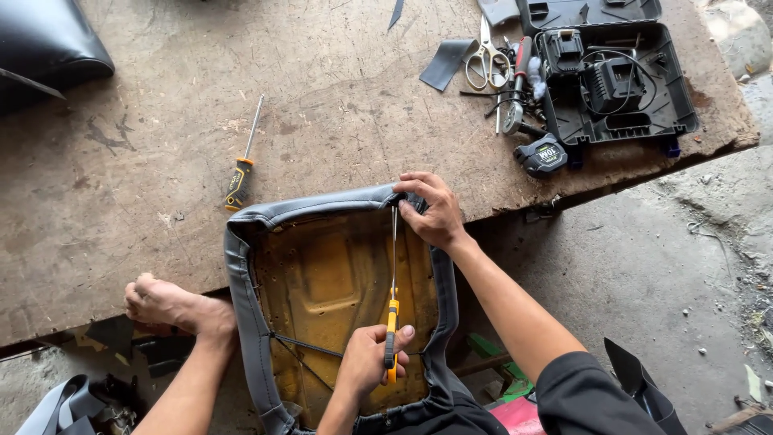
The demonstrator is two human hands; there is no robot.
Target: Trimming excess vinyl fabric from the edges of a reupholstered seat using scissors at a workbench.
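**As you pry under the cover [241,274] edge**

While your left hand [372,358] wraps tight round the screwdriver [392,322] handle, its tip sits just beneath your right hand [433,211] fingers, which pinch that edge (probably staple work). Next, lever gently, keeping the tip clear of your fingertips.

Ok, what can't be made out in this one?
All from the head view:
- Tip of the screwdriver: hidden under the right hand, at the edge of the seat cover.
- Screwdriver grip: mostly covered by the left hand.
- Near end of the seat: cut off by the bottom edge.
- Limb on the table edge, left: hand or foot, unclear.
- Contents of the tool case: too small to tell.
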